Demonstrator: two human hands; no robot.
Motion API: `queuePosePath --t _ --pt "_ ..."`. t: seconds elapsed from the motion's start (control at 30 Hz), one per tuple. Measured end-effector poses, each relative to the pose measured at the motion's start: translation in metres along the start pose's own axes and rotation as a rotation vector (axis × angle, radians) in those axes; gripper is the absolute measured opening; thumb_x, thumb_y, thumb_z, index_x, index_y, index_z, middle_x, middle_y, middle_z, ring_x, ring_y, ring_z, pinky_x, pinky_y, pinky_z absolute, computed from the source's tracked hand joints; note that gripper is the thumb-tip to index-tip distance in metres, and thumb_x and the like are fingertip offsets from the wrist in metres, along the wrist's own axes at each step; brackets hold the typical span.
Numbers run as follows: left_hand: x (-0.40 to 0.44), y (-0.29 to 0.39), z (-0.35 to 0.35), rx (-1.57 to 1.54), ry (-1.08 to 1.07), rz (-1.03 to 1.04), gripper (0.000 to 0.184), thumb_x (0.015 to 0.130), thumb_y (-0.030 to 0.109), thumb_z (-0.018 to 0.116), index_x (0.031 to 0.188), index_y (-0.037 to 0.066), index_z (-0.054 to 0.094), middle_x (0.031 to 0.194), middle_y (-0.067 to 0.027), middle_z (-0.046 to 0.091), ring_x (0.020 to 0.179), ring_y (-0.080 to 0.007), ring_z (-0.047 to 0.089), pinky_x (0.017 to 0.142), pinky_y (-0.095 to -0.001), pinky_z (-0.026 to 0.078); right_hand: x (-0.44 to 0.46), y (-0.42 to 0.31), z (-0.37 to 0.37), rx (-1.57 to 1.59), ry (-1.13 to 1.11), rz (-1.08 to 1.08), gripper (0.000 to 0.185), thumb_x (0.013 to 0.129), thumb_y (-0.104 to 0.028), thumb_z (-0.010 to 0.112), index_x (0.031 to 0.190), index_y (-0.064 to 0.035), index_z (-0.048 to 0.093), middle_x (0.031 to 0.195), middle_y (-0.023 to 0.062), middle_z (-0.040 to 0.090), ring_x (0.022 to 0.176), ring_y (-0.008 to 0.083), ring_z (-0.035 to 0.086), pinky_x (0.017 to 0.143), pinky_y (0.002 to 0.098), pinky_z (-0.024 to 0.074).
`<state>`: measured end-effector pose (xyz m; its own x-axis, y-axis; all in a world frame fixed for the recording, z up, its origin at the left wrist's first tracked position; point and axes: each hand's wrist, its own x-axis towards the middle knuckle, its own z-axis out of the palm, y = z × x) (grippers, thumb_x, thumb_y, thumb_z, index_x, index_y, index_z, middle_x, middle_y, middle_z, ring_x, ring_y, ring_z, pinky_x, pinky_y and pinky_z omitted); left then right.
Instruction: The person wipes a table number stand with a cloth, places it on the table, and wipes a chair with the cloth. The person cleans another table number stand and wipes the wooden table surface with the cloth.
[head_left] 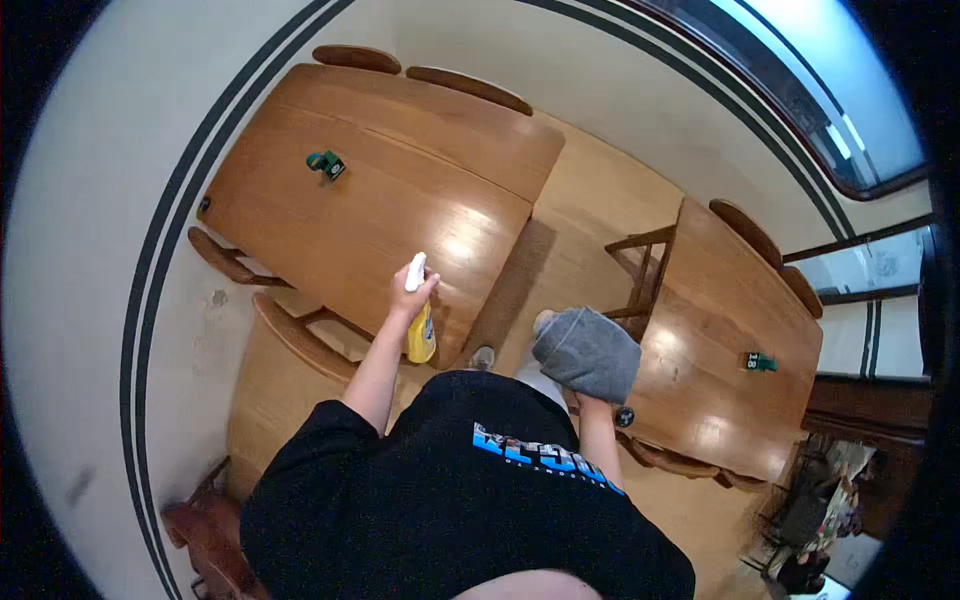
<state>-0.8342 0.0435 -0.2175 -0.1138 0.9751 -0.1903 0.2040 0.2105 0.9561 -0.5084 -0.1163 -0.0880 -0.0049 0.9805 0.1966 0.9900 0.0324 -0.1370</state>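
My left hand (408, 293) is wrapped round the neck of a yellow spray bottle (421, 336) with a white spray head (415, 273), over the near right corner of the left wooden table (370, 220). A grey cloth (588, 352) is draped over my right hand (590, 400), beside the left edge of the right wooden table (735, 330). The cloth hides most of that hand's fingers, but the hand holds it from below.
A green number holder (327, 165) stands on the left table, another (760, 362) on the right one. Wooden chairs (305, 340) surround both tables. Wooden floor (580, 215) shows between them. A small round black object (625, 416) lies at the right table's near corner.
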Motion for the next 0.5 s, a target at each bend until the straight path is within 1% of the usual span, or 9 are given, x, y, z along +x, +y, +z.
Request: queuePosePath --t 0.1,0.13,0.27,0.3,0.43,0.47,0.5 --pt "0.009 0.011 0.028 0.117 -0.002 -0.018 0.011 0.079 0.008 0.074 0.085 0.005 0.066 0.073 -0.0040 0.065 0.063 -0.0136 0.060 0.060 -0.0277 0.051 0.038 0.018 -0.028 -0.052 -0.457 0.024 0.039 0.092 -0.046 0.050 0.118 -0.0213 0.067 0.122 0.0020 0.066 0.116 0.0222 0.058 0.104 0.0367 0.0418" --pt "0.017 0.011 0.039 0.117 0.014 -0.025 0.011 0.079 0.008 0.074 0.085 0.005 0.066 0.073 -0.0040 0.065 0.063 -0.0136 0.060 0.060 -0.0277 0.051 0.041 0.035 -0.019 -0.050 -0.462 0.008 0.039 0.092 -0.046 0.050 0.118 -0.0213 0.067 0.122 0.0020 0.066 0.116 0.0222 0.058 0.104 0.0367 0.0418" --pt "0.059 0.008 0.085 -0.003 0.239 -0.044 0.011 0.082 0.008 0.074 0.082 0.006 0.063 0.071 -0.0048 0.061 0.062 -0.0148 0.059 0.058 -0.0284 0.052 0.095 0.115 0.020 -0.034 -0.069 -0.117 0.032 0.090 -0.041 0.050 0.106 -0.0204 0.067 0.111 0.0017 0.067 0.102 0.0226 0.060 0.090 0.0382 0.0445" --pt "0.063 0.015 0.092 0.003 0.256 -0.054 0.011 0.082 0.008 0.074 0.082 0.006 0.063 0.071 -0.0048 0.061 0.062 -0.0148 0.059 0.058 -0.0284 0.052 0.107 0.133 0.029 -0.021 0.023 -0.144 0.030 0.089 -0.040 0.051 0.103 -0.0202 0.067 0.109 0.0016 0.068 0.099 0.0227 0.060 0.087 0.0385 0.0452" --pt "0.086 0.057 0.122 -0.073 0.366 -0.085 0.010 0.082 0.006 0.072 0.090 0.004 0.067 0.078 -0.0051 0.065 0.065 -0.0150 0.060 0.059 -0.0277 0.053 0.153 0.200 0.066 0.029 0.410 -0.229 0.024 0.087 -0.036 0.051 0.092 -0.0193 0.068 0.098 0.0012 0.069 0.085 0.0231 0.062 0.074 0.0400 0.0479" --pt "0.082 0.062 0.126 -0.070 0.380 -0.103 0.010 0.082 0.006 0.072 0.090 0.004 0.067 0.078 -0.0051 0.065 0.065 -0.0150 0.060 0.059 -0.0277 0.053 0.164 0.205 0.066 0.039 0.392 -0.241 0.024 0.087 -0.036 0.051 0.092 -0.0193 0.068 0.098 0.0012 0.069 0.085 0.0231 0.062 0.074 0.0400 0.0479" --pt "0.074 0.066 0.128 -0.090 0.298 -0.079 0.012 0.083 0.006 0.072 0.093 0.003 0.067 0.080 -0.0051 0.066 0.066 -0.0150 0.061 0.060 -0.0276 0.053 0.177 0.206 0.060 0.036 0.343 -0.277 0.023 0.086 -0.035 0.050 0.089 -0.0190 0.067 0.095 0.0017 0.069 0.082 0.0229 0.061 0.071 0.0401 0.0466"
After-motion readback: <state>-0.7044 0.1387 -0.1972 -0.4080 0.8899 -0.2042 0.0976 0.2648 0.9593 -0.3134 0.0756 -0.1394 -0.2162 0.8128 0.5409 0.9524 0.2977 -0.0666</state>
